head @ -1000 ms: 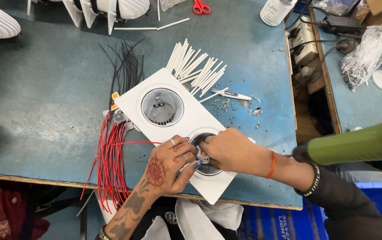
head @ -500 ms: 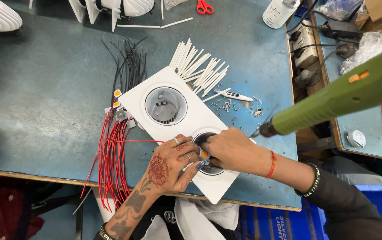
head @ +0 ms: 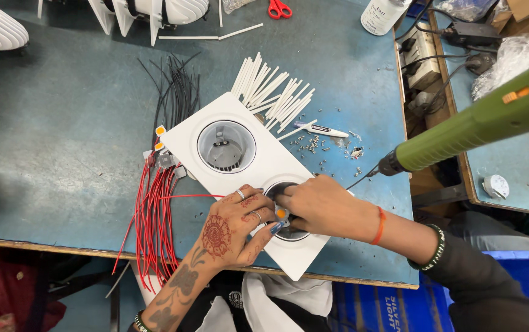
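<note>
Both hands work at the nearer opening of a white rectangular two-hole lamp housing (head: pixel 249 178) lying on the blue-grey worktop (head: pixel 61 141).

The left hand (head: pixel 230 230) rests on the housing's near edge, fingers together, pinching a small orange-and-white part (head: pixel 281 213). The right hand (head: pixel 323 206) covers the hole's rim; its fingers are curled, grip hidden. A green electric screwdriver (head: pixel 480 123) hangs at right, red wires (head: pixel 154 227) lie left.

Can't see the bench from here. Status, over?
Left hand and right hand both at near opening of white twin housing, fingers on a small orange part. Green power driver hangs close right.
</note>
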